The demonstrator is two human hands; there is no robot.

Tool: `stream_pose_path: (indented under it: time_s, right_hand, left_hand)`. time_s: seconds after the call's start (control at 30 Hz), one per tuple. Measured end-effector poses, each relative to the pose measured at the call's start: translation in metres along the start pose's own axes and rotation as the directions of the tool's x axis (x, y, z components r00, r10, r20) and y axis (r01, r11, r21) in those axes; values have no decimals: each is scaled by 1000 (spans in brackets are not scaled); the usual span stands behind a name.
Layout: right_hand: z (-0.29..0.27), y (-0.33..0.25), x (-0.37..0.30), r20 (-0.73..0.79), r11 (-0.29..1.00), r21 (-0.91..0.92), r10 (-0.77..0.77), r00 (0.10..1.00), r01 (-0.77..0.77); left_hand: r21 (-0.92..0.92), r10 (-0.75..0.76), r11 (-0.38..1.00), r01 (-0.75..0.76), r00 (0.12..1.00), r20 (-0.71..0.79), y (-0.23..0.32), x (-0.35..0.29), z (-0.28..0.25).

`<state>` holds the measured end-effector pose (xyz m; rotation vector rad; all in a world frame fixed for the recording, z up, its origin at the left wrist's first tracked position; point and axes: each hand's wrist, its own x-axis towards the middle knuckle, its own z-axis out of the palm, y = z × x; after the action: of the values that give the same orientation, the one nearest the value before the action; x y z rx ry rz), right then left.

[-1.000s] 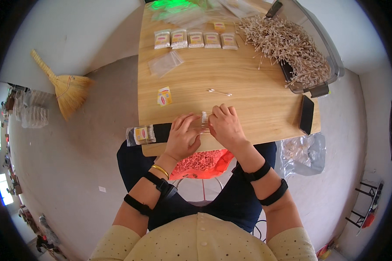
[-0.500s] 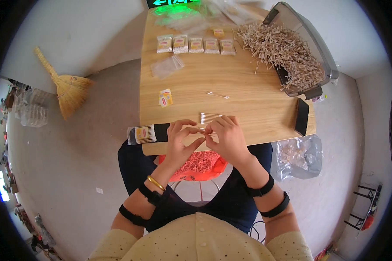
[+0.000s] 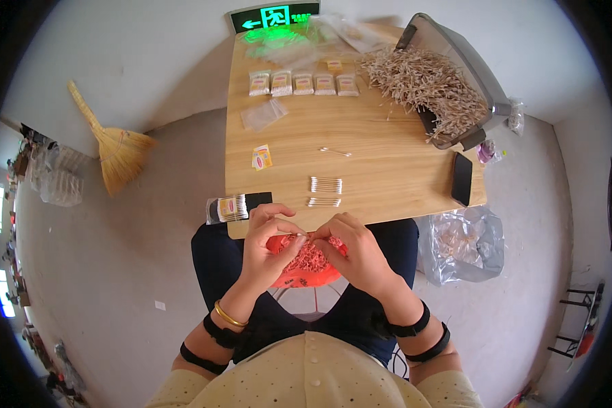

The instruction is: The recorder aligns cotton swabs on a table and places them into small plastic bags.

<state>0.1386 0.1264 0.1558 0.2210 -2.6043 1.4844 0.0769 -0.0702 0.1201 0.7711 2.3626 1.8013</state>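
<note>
My left hand [image 3: 268, 241] and my right hand [image 3: 353, 248] meet at the table's front edge. Their fingertips pinch the ends of a thin white stick that looks like a cotton swab [image 3: 306, 235], mostly covered by the fingers. Under it lies a red bag [image 3: 296, 279] full of pinkish shreds or sticks. Just beyond my hands, two small rows of cotton swabs [image 3: 326, 184] lie side by side on the wood. One or two loose swabs [image 3: 335, 151] rest farther back. Left of my left hand, a clear packet of swabs [image 3: 228, 208] with a yellow card sits on a black object [image 3: 260, 199].
A grey bin [image 3: 486, 88] tipped on its side spills a heap of swabs [image 3: 421, 81] at the back right. Several filled packets [image 3: 303, 83] line the back. Clear sleeves [image 3: 265, 114], yellow cards [image 3: 262, 157] and a black phone [image 3: 462, 178] lie on the table [image 3: 387, 177].
Both hands have drawn back toward me, from over the near swab row to above the red bag, still pinching. That row now shows fully. The view has shifted slightly.
</note>
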Motion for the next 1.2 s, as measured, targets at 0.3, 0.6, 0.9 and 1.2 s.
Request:
stream_pose_path:
  time_s: [0.3, 0.6, 0.9, 1.2]
  right_hand:
    - [-2, -18, -17, -48, 999, 45, 12, 999, -10]
    - [5, 19, -22, -123, 998, -11, 61, 991, -63]
    - [39, 145, 28, -245, 883, -452, 14, 969, -127]
    - [34, 146, 31, -276, 877, -441, 69, 959, -190]
  left_hand:
    - [-27, 41, 999, -40, 999, 9, 18, -13, -6]
    - [-22, -13, 1000, 13, 1000, -3, -2, -10, -8]
    - [146, -197, 973, 181, 975, 105, -47, -10, 8]
    - [322, -13, 947, -12, 997, 75, -83, 47, 37]
